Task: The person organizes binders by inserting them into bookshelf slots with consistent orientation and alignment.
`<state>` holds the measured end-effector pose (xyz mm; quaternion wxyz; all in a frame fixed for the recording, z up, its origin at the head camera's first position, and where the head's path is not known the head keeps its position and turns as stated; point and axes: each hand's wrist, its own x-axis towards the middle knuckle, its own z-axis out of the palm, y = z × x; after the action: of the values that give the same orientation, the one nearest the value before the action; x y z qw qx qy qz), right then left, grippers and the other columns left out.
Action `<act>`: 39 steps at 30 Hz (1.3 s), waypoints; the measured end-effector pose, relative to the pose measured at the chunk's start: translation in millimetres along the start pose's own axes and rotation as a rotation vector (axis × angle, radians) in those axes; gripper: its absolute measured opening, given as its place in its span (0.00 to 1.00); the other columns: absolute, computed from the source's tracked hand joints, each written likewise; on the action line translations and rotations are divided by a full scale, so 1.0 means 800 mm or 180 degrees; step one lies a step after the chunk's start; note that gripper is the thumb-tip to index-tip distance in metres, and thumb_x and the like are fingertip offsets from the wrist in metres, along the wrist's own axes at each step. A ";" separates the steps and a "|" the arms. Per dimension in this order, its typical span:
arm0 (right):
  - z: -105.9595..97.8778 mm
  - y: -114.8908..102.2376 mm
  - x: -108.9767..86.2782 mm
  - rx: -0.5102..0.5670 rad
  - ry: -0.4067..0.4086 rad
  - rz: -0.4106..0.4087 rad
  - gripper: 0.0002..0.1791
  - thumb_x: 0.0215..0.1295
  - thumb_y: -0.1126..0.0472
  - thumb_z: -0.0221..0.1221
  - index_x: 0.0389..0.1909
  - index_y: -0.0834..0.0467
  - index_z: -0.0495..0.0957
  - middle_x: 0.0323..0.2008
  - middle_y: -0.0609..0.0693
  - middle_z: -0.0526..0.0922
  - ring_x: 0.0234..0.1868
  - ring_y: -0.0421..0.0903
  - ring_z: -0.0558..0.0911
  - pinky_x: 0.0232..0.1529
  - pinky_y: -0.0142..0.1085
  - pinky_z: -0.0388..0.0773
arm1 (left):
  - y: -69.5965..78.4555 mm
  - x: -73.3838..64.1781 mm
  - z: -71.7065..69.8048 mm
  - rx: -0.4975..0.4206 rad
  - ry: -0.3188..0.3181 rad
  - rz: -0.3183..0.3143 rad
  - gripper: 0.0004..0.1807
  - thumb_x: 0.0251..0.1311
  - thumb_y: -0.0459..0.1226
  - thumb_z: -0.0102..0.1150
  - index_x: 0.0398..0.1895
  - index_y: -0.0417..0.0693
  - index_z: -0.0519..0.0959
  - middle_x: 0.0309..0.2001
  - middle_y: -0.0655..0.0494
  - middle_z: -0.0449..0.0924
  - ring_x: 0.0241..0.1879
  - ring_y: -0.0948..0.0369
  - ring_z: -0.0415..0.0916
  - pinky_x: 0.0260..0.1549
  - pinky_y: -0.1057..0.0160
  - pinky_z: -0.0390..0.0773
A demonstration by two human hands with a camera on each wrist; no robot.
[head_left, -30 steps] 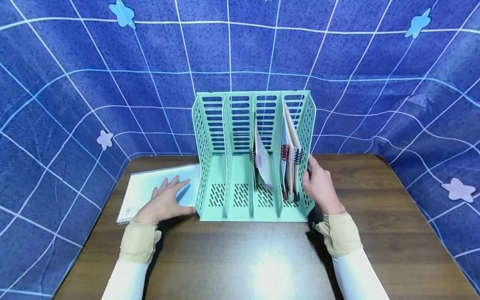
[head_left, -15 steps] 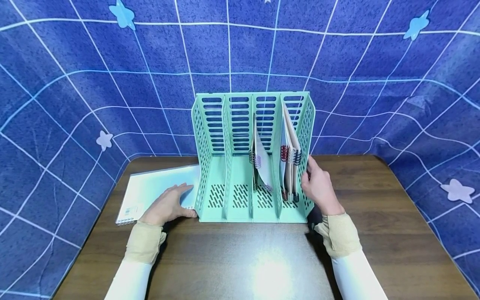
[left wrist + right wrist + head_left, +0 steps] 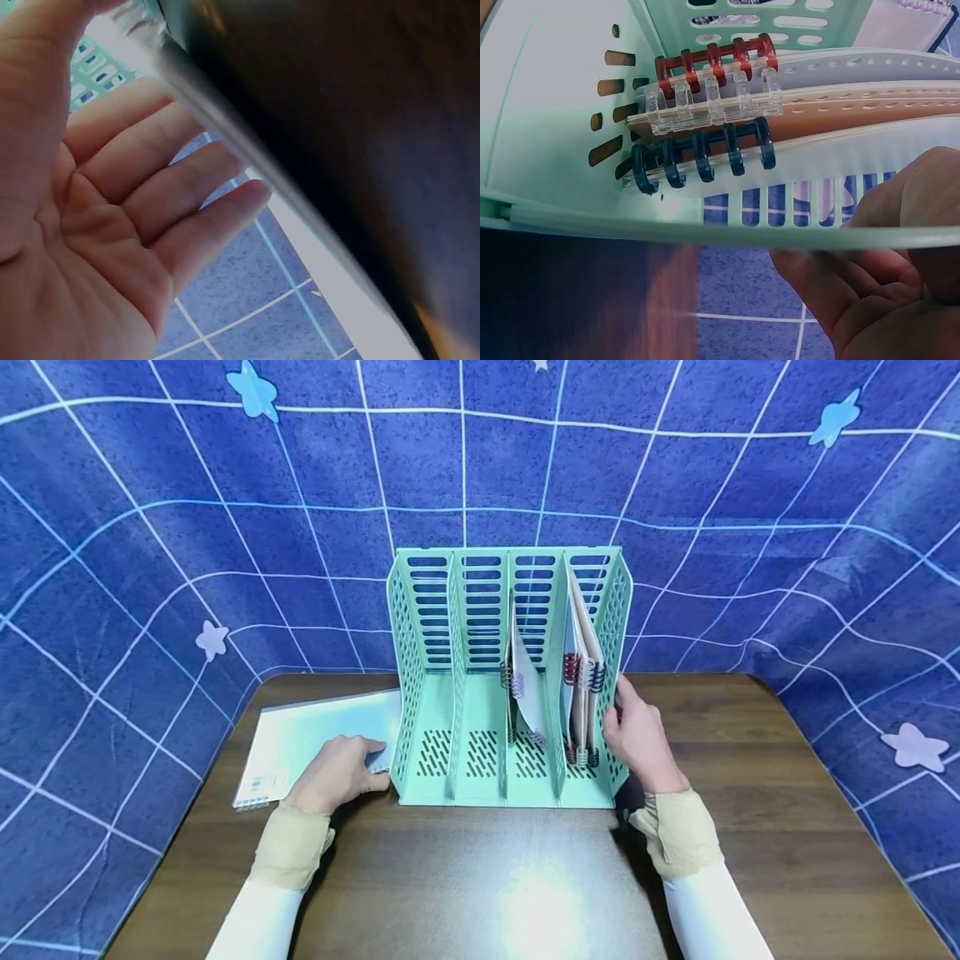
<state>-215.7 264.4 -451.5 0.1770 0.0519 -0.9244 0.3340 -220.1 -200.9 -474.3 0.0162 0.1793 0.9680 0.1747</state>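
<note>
A mint-green file organizer [image 3: 480, 793] stands in the middle of the wooden table. To its left, a light-blue spiral notebook [image 3: 300, 743] lies flat, its right end against the organizer's side. My left hand [image 3: 337, 772] rests on that notebook near the end, fingertips touching the cover and thumb by the near edge; the left wrist view shows the fingers nearly straight. With the thumb over the rim and fingers outside, my right hand [image 3: 641, 735] grips the organizer's right wall. Several ring-bound notebooks [image 3: 712, 150] stand in the rightmost slot, with red, clear and dark-blue rings.
More thin spiral notebooks [image 3: 525, 685] lean in the third slot from the left. Both left slots hold nothing visible. Behind the table [image 3: 750, 827] hangs a blue curtain [image 3: 495, 468] with white grid lines and stars.
My left hand has come down onto the light-blue notebook, its spread fingers drawing closer together. The right hand keeps its grip on the organizer.
</note>
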 end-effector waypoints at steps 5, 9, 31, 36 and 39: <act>0.000 0.001 0.000 -0.0011 0.0041 -0.0049 0.31 0.70 0.68 0.51 0.75 0.57 0.64 0.52 0.65 0.85 0.23 0.55 0.79 0.23 0.45 0.75 | 0.006 0.000 -0.003 -0.0041 0.0096 0.0069 0.15 0.54 0.40 0.65 0.44 0.49 0.90 0.27 0.56 0.81 0.22 0.63 0.65 0.28 0.60 0.73; 0.001 0.002 0.000 -0.0007 0.0056 -0.0078 0.31 0.70 0.68 0.51 0.74 0.58 0.64 0.50 0.65 0.85 0.22 0.54 0.78 0.23 0.45 0.74 | 0.013 0.000 -0.006 -0.0024 0.0210 0.0073 0.11 0.54 0.35 0.58 0.17 0.54 0.71 0.17 0.65 0.54 0.17 0.63 0.54 0.20 0.62 0.61; 0.000 0.000 -0.001 -0.0009 0.0086 -0.0098 0.31 0.70 0.69 0.51 0.74 0.59 0.65 0.50 0.66 0.85 0.23 0.55 0.78 0.24 0.46 0.74 | 0.024 -0.008 -0.040 0.0056 0.0907 -0.0150 0.16 0.63 0.25 0.52 0.19 0.48 0.68 0.15 0.59 0.62 0.17 0.58 0.62 0.18 0.58 0.66; 0.000 0.001 0.000 -0.0021 0.0109 -0.0076 0.32 0.69 0.69 0.51 0.75 0.58 0.65 0.52 0.66 0.85 0.25 0.57 0.79 0.25 0.49 0.75 | 0.031 -0.014 -0.055 0.0051 0.1116 -0.0171 0.12 0.62 0.26 0.53 0.22 0.46 0.72 0.16 0.56 0.66 0.19 0.55 0.66 0.19 0.52 0.71; 0.001 0.002 0.000 -0.0024 0.0086 -0.0065 0.32 0.70 0.69 0.51 0.75 0.58 0.64 0.52 0.66 0.85 0.24 0.56 0.79 0.25 0.48 0.75 | 0.037 -0.018 -0.063 0.0057 0.1301 -0.0152 0.07 0.60 0.26 0.55 0.26 0.42 0.77 0.18 0.52 0.71 0.20 0.52 0.68 0.21 0.46 0.73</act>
<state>-216.6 265.2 -452.8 0.1930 0.0562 -0.9226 0.3293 -200.9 -196.8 -417.1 -0.1780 0.1173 0.9566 0.1984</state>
